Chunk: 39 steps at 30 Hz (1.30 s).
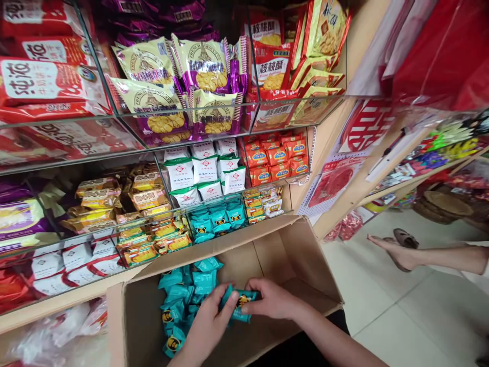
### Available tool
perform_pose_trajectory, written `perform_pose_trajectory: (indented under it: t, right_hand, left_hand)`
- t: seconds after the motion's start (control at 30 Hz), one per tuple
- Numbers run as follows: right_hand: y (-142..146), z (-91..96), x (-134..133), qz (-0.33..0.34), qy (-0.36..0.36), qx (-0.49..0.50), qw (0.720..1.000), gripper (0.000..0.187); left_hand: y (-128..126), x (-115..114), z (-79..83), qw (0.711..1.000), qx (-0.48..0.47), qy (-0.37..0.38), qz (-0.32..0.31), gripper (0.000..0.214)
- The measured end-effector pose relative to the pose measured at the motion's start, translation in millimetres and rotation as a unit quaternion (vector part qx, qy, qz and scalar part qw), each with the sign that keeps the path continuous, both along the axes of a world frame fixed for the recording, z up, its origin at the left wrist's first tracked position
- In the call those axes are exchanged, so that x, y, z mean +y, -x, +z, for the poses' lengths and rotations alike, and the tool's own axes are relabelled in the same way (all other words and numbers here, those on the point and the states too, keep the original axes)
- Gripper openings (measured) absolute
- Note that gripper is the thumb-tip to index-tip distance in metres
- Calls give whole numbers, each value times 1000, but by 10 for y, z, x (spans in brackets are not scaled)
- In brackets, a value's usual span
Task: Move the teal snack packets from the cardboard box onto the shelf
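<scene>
An open cardboard box [301,265] sits in front of me with several teal snack packets [179,295] heaped along its left side. My left hand [208,321] and my right hand [271,300] are both inside the box, fingers closed on the same small bunch of teal packets [240,300] held between them. Just above the box, a shelf compartment behind a clear front holds matching teal packets [219,219].
Glass-fronted shelves hold white packets [206,171], orange packets [277,155], yellow-purple biscuit bags [179,86] and red bags [42,76]. Another person's bare leg and foot [401,255] stretches over the tiled floor at right, near a sandal [405,238]. A wooden shelf [420,173] of goods stands at right.
</scene>
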State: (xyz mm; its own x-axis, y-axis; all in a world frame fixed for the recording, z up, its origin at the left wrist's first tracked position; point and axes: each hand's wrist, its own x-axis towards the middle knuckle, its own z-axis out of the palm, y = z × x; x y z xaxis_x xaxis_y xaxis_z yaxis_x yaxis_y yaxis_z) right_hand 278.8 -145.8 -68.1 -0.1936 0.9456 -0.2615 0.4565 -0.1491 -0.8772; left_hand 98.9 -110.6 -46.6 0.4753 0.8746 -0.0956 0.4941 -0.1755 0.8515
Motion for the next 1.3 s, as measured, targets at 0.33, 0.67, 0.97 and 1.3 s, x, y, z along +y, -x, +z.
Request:
perform_pose_trajectory:
  t: [0.33, 0.67, 0.97, 1.3]
  right_hand:
    - [439, 158, -56, -363, -116, 198, 903, 35]
    - [427, 145, -78, -364, -186, 48, 911, 32]
    - [368, 224, -122, -367, -178, 25, 913, 33]
    - [7, 426, -125, -72, -226, -93, 967, 33]
  left_hand:
    - [-427, -158, 186, 958, -157, 4, 239, 44]
    - [-455, -194, 119, 906, -270, 41, 325, 31]
    - [-498, -119, 134, 877, -322, 98, 342, 31]
    - [-60, -107, 149, 992, -103, 10, 77, 50]
